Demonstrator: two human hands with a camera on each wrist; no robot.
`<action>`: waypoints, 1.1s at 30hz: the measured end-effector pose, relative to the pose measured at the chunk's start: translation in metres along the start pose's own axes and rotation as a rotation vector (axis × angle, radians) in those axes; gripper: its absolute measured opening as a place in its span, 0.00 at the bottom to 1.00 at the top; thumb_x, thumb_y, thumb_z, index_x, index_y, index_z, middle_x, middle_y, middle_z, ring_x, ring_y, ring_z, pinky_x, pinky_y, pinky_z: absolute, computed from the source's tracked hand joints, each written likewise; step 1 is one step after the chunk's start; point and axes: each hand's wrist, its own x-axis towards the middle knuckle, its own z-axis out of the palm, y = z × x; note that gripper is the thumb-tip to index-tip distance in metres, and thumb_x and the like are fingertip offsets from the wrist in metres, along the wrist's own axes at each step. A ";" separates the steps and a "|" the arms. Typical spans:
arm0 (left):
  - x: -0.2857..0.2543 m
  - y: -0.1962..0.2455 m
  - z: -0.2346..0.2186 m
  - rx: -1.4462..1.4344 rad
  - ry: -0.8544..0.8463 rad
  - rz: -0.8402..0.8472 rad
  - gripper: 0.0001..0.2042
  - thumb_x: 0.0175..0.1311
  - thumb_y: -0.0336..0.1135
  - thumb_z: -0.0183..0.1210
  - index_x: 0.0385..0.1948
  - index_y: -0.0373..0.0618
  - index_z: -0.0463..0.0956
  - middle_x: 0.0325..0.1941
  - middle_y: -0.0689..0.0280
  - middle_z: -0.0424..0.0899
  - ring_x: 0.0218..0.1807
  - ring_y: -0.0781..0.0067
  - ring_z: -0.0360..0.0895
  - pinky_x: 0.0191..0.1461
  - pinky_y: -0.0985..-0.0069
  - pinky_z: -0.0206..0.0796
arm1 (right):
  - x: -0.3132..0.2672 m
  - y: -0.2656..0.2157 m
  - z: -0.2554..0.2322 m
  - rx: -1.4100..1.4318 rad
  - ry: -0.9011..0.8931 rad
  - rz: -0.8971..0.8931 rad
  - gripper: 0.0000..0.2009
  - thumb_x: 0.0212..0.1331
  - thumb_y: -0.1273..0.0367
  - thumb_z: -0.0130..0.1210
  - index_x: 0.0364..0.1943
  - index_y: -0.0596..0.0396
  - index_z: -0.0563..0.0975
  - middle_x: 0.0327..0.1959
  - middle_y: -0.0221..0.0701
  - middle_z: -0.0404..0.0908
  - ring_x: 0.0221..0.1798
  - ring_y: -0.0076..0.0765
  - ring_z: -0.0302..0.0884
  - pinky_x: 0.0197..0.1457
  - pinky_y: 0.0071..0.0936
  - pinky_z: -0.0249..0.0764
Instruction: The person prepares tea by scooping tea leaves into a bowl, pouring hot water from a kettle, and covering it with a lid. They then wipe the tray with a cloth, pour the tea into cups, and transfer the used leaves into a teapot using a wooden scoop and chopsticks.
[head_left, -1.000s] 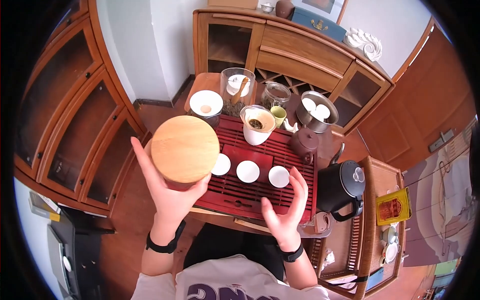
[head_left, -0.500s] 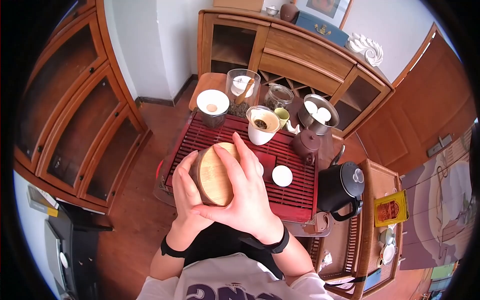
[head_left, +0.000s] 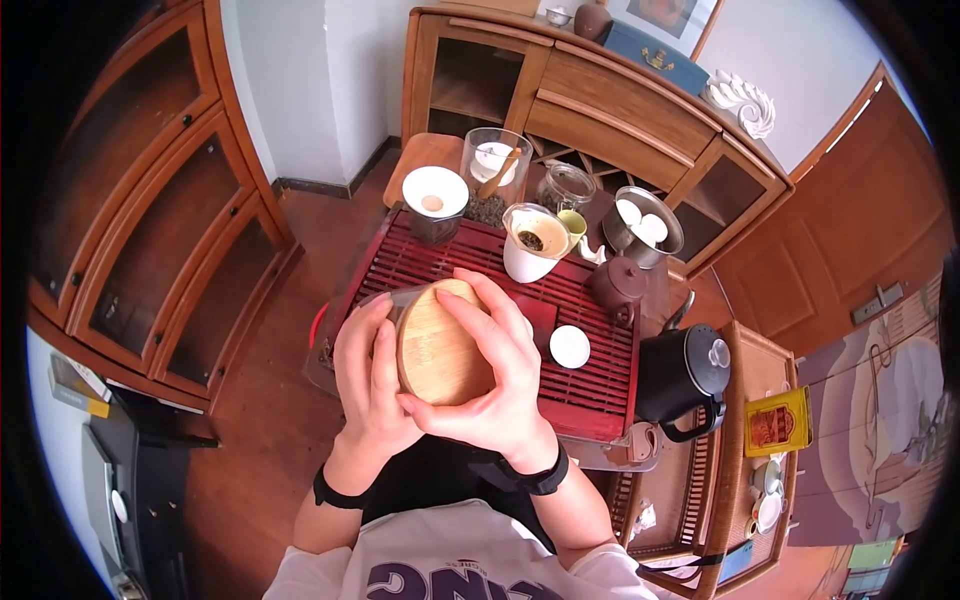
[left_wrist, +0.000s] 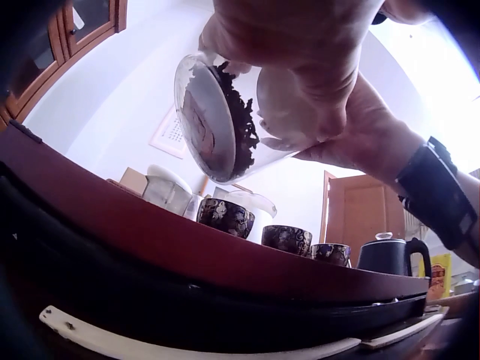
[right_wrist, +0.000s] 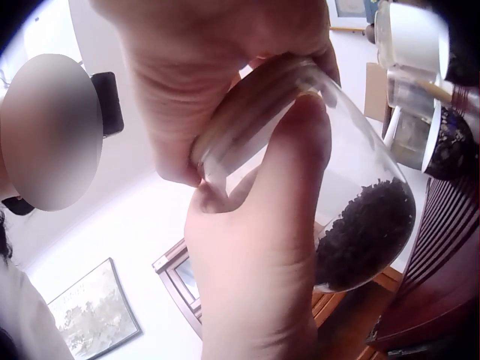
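My left hand (head_left: 370, 390) grips a clear glass jar (right_wrist: 349, 142) from the left, its thumb and fingers spread along the side. Dark loose tea leaves (right_wrist: 367, 236) lie heaped at the low side of the tilted jar. A round, light wooden lid (head_left: 440, 350) sits on its mouth, facing up toward my head. Around the lid's edge my right hand (head_left: 505, 375) curls its fingers and thumb. Both hands are close together above the near side of the red slatted tea tray (head_left: 600, 395). A small cup (head_left: 570, 346), white inside, stands on the tray to the right.
A white pitcher with a strainer (head_left: 530, 265) and a brown teapot (head_left: 617, 285) stand at the tray's back. A white funnel (head_left: 435, 190) tops a dark vessel at the back left. Right of the tray are a black kettle (head_left: 685, 365) and a wicker shelf (head_left: 735, 430).
The left hand brought the lidded jar inward over the tray's near side and tilted it. The right hand came across from the cups and took hold of the lid. Lately both hands shifted only slightly.
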 end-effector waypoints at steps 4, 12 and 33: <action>-0.003 -0.001 -0.001 0.028 -0.003 -0.003 0.31 0.64 0.40 0.59 0.67 0.39 0.60 0.64 0.46 0.66 0.61 0.42 0.70 0.62 0.49 0.66 | -0.003 0.004 0.002 0.034 0.029 -0.016 0.40 0.24 0.61 0.75 0.53 0.61 0.79 0.60 0.53 0.74 0.60 0.53 0.76 0.63 0.42 0.71; -0.003 -0.001 -0.001 0.046 0.000 0.005 0.29 0.65 0.39 0.57 0.66 0.39 0.61 0.64 0.45 0.67 0.61 0.42 0.71 0.62 0.49 0.66 | -0.006 0.008 0.007 0.047 0.035 0.024 0.40 0.23 0.62 0.74 0.53 0.61 0.79 0.60 0.53 0.74 0.59 0.53 0.77 0.63 0.42 0.72; 0.004 0.001 -0.008 0.101 -0.043 0.075 0.28 0.63 0.43 0.62 0.62 0.42 0.66 0.62 0.46 0.70 0.60 0.45 0.74 0.62 0.49 0.66 | -0.013 0.012 0.005 0.153 0.047 0.020 0.39 0.24 0.65 0.73 0.54 0.59 0.79 0.62 0.52 0.70 0.62 0.54 0.74 0.64 0.45 0.71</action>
